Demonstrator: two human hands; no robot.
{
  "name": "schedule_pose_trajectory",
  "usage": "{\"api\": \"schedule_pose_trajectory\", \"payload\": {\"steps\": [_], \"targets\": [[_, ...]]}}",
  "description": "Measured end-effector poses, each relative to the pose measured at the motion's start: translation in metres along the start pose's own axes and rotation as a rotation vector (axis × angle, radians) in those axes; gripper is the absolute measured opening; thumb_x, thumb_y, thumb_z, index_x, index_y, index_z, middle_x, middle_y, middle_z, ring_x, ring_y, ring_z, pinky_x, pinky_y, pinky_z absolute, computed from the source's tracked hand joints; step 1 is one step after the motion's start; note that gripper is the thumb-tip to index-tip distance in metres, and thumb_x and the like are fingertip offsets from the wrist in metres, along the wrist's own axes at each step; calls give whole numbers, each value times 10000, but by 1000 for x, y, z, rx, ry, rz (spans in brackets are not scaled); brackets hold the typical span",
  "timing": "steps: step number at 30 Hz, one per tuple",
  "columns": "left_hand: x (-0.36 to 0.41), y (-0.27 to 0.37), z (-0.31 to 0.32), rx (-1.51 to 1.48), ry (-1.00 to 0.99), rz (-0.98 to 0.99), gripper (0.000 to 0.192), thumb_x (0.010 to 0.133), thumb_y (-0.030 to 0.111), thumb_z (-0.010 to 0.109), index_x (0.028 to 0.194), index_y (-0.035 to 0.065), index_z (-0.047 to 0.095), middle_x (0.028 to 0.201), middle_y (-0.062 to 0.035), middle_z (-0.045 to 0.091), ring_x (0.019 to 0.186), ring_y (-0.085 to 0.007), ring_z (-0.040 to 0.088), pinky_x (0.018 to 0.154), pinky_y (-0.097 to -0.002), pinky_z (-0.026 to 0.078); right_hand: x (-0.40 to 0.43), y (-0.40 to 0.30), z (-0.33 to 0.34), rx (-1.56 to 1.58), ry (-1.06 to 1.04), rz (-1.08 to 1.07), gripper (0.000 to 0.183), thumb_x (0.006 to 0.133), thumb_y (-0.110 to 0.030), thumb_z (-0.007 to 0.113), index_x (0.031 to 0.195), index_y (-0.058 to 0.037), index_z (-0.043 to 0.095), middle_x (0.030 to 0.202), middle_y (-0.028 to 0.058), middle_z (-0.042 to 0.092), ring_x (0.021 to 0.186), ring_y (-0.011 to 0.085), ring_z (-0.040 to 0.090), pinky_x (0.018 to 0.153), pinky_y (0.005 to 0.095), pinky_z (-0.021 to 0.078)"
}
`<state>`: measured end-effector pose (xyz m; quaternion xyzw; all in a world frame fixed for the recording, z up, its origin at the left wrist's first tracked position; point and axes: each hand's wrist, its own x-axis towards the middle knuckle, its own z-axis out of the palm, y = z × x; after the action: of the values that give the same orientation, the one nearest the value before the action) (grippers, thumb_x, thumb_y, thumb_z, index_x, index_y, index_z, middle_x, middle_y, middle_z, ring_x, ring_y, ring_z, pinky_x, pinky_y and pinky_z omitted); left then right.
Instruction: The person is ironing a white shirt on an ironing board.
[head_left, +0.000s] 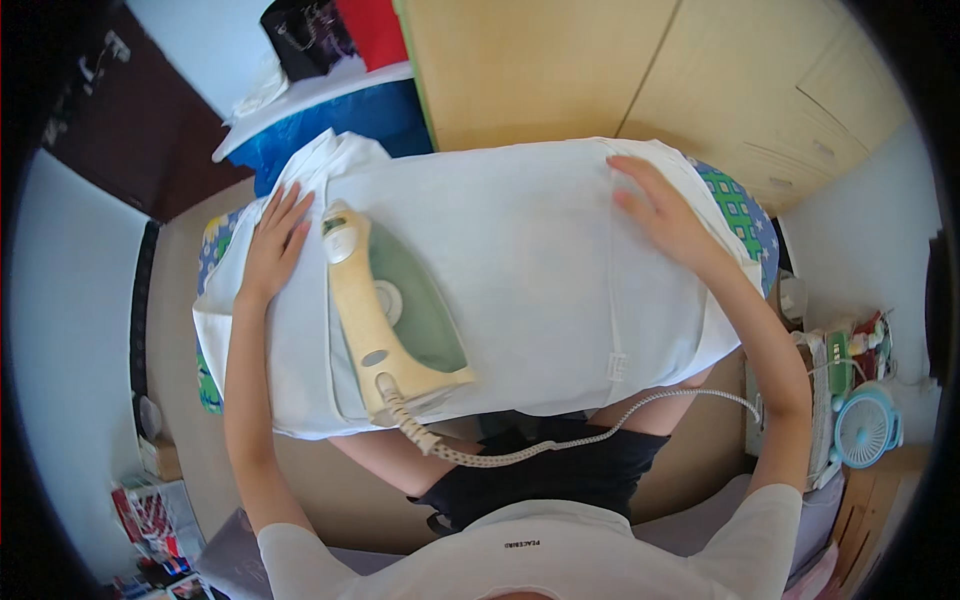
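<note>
A white garment lies spread over an ironing board, whose patterned blue and green cover shows at both ends. On the garment's left part rests a cream and green steam iron, its handle held by neither hand. My left hand lies on the cloth just left of the iron, fingers apart. Over at the right, my right hand is on or just above the cloth near a seam, slightly blurred, its fingers spread. A small white label shows near the garment's front edge.
The iron's patterned cord runs across my lap to the right. At the right stand a small blue fan and a green digital clock. Pale wooden cabinets rise behind the board, beside a blue-covered surface.
</note>
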<state>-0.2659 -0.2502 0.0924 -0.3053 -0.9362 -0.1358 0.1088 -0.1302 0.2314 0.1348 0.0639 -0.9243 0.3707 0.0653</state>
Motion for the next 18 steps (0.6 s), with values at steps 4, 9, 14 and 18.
{"api": "schedule_pose_trajectory", "payload": {"steps": [4, 9, 14, 18], "targets": [[-3, 0, 2, 22, -1, 1, 392, 950, 189, 452, 1338, 154, 492, 1458, -81, 370, 1381, -291, 264, 1110, -392, 222, -51, 40, 0, -583, -17, -172, 486, 924, -295, 502, 1366, -110, 424, 1449, 119, 359, 1350, 301, 310, 1107, 433, 240], [-25, -3, -8, 35, 36, 33, 380, 947, 152, 451, 1321, 124, 507, 1444, -107, 386, 1362, -304, 299, 1103, -385, 244, -62, 52, -14, -600, -27, -218, 504, 909, -298, 520, 1376, -139, 421, 1473, 63, 338, 1371, 271, 279, 1118, 433, 213], [-85, 69, -41, -403, 393, -419, 305, 939, 107, 467, 1205, 11, 580, 1305, -155, 526, 1227, -250, 476, 1066, -356, 316, -72, 57, -27, -420, 60, -170, 508, 879, -281, 562, 1352, -139, 445, 1450, 96, 363, 1343, 332, 304, 1115, 425, 222], [-199, 150, -48, -701, 955, -344, 195, 894, 191, 536, 930, 3, 574, 1018, -88, 579, 1006, -186, 527, 922, -334, 401, -84, 64, -44, -872, 360, -43, 559, 842, -267, 611, 1359, -148, 435, 1427, 109, 387, 1296, 369, 354, 1080, 412, 280]]}}
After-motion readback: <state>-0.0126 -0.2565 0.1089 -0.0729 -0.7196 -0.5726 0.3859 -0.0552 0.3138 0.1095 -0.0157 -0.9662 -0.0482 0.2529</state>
